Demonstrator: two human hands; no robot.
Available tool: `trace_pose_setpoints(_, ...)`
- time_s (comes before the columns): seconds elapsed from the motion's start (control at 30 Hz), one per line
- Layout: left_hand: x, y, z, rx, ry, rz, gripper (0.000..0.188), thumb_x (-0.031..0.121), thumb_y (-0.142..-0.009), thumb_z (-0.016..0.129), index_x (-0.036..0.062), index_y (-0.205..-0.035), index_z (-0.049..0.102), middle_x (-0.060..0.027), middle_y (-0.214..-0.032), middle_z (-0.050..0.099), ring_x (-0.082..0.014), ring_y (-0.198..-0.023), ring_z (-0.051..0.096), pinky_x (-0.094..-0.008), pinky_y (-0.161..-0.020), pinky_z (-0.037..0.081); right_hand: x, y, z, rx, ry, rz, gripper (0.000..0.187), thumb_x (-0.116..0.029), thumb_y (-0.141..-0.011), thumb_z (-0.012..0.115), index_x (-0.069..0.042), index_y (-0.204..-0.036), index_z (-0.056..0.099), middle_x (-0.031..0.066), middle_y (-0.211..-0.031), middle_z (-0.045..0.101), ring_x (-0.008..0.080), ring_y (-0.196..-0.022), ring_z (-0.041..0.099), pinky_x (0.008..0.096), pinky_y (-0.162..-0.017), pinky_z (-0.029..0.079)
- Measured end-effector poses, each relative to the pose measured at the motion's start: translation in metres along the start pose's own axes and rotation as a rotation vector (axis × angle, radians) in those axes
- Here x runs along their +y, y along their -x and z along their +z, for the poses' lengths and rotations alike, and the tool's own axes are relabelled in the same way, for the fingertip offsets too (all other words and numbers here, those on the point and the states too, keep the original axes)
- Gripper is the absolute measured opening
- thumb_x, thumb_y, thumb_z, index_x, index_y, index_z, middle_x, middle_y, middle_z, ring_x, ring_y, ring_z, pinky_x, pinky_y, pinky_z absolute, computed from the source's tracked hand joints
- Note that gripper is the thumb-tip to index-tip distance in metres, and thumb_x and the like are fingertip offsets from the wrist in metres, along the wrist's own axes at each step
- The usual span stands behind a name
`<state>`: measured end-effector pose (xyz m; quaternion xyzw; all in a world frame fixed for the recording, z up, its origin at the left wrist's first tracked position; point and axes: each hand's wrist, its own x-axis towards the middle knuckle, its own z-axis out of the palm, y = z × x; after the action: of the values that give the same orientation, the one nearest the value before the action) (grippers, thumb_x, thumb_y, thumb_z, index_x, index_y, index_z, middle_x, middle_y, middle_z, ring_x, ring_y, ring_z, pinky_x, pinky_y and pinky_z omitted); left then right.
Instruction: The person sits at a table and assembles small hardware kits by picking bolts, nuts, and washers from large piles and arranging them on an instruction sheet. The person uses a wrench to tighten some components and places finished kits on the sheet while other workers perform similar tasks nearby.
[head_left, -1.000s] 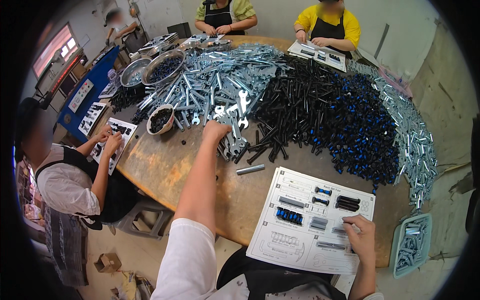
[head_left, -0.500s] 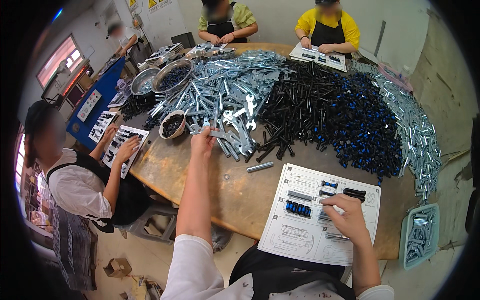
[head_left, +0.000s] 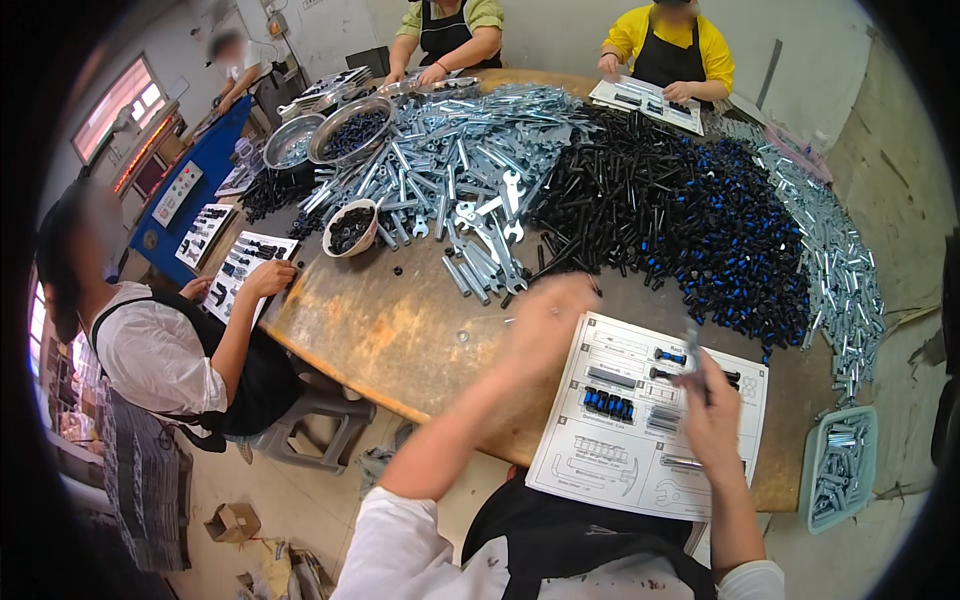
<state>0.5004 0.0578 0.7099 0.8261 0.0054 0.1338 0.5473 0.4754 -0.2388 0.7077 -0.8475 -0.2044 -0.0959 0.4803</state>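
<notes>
My right hand (head_left: 714,415) is closed on an upright, blurred silver tool, apparently a flat wrench (head_left: 692,348), above a printed sheet (head_left: 560,470). My left hand (head_left: 555,312) is smeared by motion at the sheet's upper left corner; its fingers cannot be made out. On the sheet lie a row of blue-and-black bolts (head_left: 608,405), a grey bar (head_left: 611,377), short silver tubes (head_left: 664,418) and a blue-banded bolt (head_left: 670,356). Further black pieces are partly hidden behind my right hand. Flat wrenches (head_left: 492,235) rest on the near edge of the silver heap.
Heaps of silver parts (head_left: 470,135), black bolts (head_left: 600,200) and blue-tipped bolts (head_left: 740,240) cover the far table. A bowl of black parts (head_left: 350,228) stands left; a teal basket (head_left: 818,490) holds tubes at right. Co-workers sit left (head_left: 160,340) and across (head_left: 670,55).
My left hand has swung right from the silver heap, where it held a flat wrench, to the sheet. My right hand has risen slightly and now grips a silver tool.
</notes>
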Motion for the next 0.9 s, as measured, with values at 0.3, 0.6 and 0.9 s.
trace_pose_setpoints(0.3,-0.136,-0.107,-0.110,0.346,-0.749,-0.668,0.052,0.059,-0.077,0.073,0.0104,-0.093,0.078,-0.0169,-0.107,0.072,-0.0347,-0.107,0.066,-0.0444,-0.089,0.053,0.032,0.087,-0.079,0.251,-0.223,0.429,0.035,0.003,-0.089,0.059,0.005,-0.124,0.058,-0.0025,-0.087,0.054,0.0035,-0.076,0.048,0.0187,-0.069,0.041)
trace_pose_setpoints(0.6,-0.148,-0.124,-0.100,0.433,-0.665,-0.719,0.035,0.038,-0.076,0.073,0.0113,-0.099,0.077,-0.0158,-0.113,0.071,-0.0344,-0.108,0.067,-0.0449,-0.091,0.053,0.021,0.082,-0.079,0.207,-0.247,0.456,0.037,0.002,-0.091,0.057,0.006,-0.127,0.057,-0.0041,-0.084,0.054,0.0030,-0.073,0.048,0.0187,-0.069,0.041)
trace_pose_setpoints(0.9,-0.150,-0.132,-0.108,0.426,-0.652,-0.754,0.040,0.030,-0.074,0.071,0.0063,-0.106,0.074,-0.0175,-0.114,0.071,-0.0334,-0.106,0.068,-0.0414,-0.091,0.054,0.017,0.097,-0.085,0.253,-0.292,0.428,0.027,0.003,-0.091,0.056,0.006,-0.118,0.059,-0.0023,-0.090,0.060,0.0019,-0.076,0.050,0.0177,-0.069,0.040)
